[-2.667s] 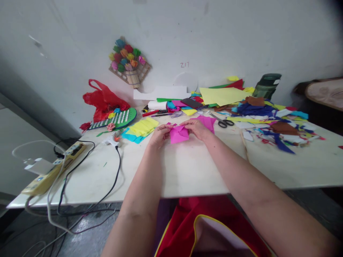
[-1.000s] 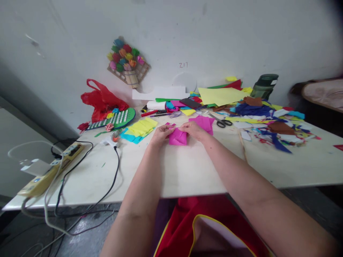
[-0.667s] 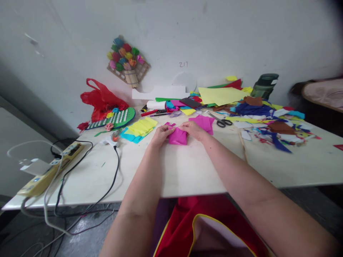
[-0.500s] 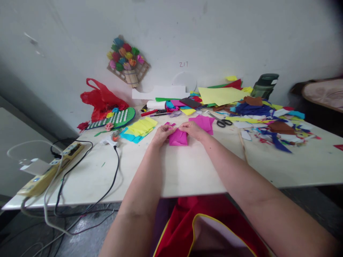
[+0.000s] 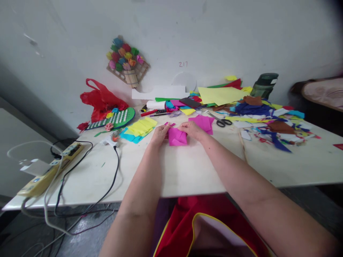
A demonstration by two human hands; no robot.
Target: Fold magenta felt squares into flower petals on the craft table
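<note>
A folded piece of magenta paper [image 5: 177,137] lies on the white table [image 5: 184,167] between my two hands. My left hand [image 5: 159,134] pinches its left edge with the fingers closed on it. My right hand [image 5: 193,130] grips the top right corner, fingers curled over the paper. More magenta sheets [image 5: 203,122] lie just behind my right hand, and a small magenta scrap [image 5: 169,124] sits behind my left hand.
Black scissors [image 5: 223,122] lie right of the magenta sheets. Yellow and blue sheets [image 5: 139,128] are stacked to the left. Paper scraps [image 5: 268,117] cover the right side. A power strip [image 5: 50,167] and black cable [image 5: 112,171] lie left. A red bag [image 5: 103,100] sits behind.
The magenta paper has been folded smaller and pressed lower on the table. Both hands stay on it and have shifted only slightly.
</note>
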